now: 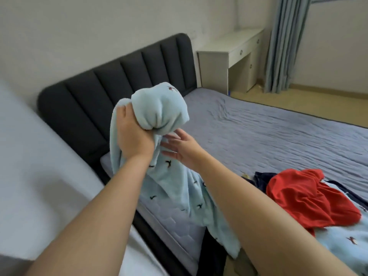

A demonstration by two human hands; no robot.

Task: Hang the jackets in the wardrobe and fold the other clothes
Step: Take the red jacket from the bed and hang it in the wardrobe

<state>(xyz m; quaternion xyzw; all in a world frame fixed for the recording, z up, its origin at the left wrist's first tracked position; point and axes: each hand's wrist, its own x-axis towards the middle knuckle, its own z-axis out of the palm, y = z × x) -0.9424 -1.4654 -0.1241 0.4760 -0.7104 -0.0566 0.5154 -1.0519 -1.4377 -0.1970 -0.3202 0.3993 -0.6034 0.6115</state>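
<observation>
A: Where is the light-blue garment (159, 108)?
B: Raised over the edge of the bed (278, 132). The left hand (135, 138) grips its bunched top. The right hand (183, 150) — fingers straight — holds nothing, just beside the cloth.

Plenty of open bed (278, 124) through the middle and out to the far edge. The near edge on the right is clogged by a clothes pile (338, 242) with a red top (306, 196) on it. Headboard (119, 76) walls off the head end. The blue garment (159, 108) dangles over the near edge by the headboard, and a white block (39, 156) crowds that side, only a narrow gap between.
</observation>
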